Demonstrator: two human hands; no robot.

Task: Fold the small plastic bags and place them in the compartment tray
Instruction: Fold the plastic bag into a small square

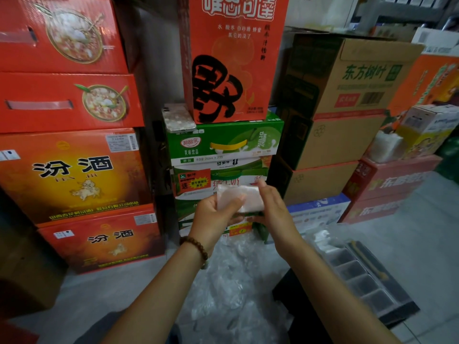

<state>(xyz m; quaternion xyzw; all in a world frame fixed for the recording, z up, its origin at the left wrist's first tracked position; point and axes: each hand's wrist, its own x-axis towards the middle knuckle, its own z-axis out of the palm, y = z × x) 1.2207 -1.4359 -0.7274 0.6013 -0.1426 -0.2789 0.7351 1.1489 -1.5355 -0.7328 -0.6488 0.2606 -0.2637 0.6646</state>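
A small clear plastic bag (pixel 244 196) is held up between both hands in front of the green milk cartons. My left hand (pixel 213 217) grips its left edge with thumb over the front. My right hand (pixel 270 202) pinches its right edge. Below them a heap of loose clear bags (pixel 231 289) lies on the floor. The dark compartment tray (pixel 387 301) sits low right, with folded bags (pixel 323 240) in its far compartments and several nearer compartments bare.
Stacked red cartons (pixel 72 170) fill the left. Green milk cases (pixel 223 150) with a phone (pixel 178 117) on top stand straight ahead. Brown boxes (pixel 347 100) and pink cartons (pixel 387 184) rise on the right. Grey floor shows at right.
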